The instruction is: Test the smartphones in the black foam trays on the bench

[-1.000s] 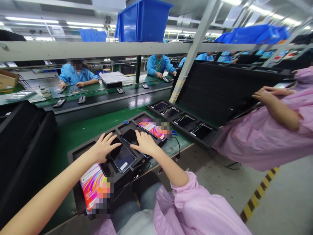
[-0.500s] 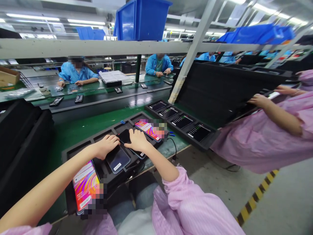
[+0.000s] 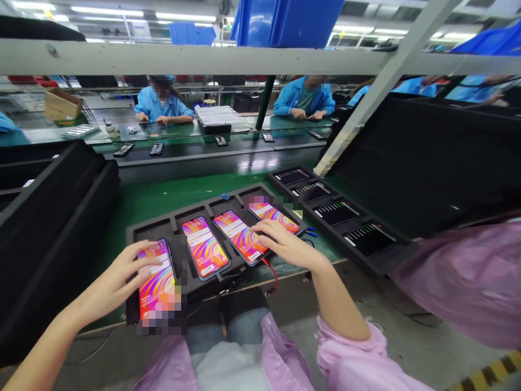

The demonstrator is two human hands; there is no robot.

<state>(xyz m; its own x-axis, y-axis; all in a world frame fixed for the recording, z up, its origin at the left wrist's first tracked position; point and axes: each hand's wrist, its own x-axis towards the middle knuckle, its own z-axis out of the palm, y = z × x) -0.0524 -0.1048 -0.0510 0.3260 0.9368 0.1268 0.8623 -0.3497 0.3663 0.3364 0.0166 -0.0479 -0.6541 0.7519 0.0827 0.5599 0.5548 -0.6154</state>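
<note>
A black foam tray (image 3: 163,225) lies on the green bench and holds several phones with lit, colourful screens. My left hand (image 3: 116,282) is open, its spread fingers touching the leftmost phone (image 3: 157,279). My right hand (image 3: 287,244) is open too, fingers stretched over the rightmost phone (image 3: 274,216) and the edge of the one beside it (image 3: 240,236). Another lit phone (image 3: 204,247) lies untouched between my hands. A red cable (image 3: 272,270) runs from the tray's front edge.
A second black tray (image 3: 368,260) with dark phones showing text sits to the right. Stacked black trays (image 3: 49,217) rise at the left, and a slanted stack (image 3: 427,163) at the right. A pink-sleeved person (image 3: 468,277) is at the right. Blue-coated workers sit beyond a conveyor (image 3: 195,157).
The two middle phones, dark before, now show lit screens. My left hand moved to the leftmost phone and my right hand to the rightmost. The view shifted left; the neighbour's hands left view.
</note>
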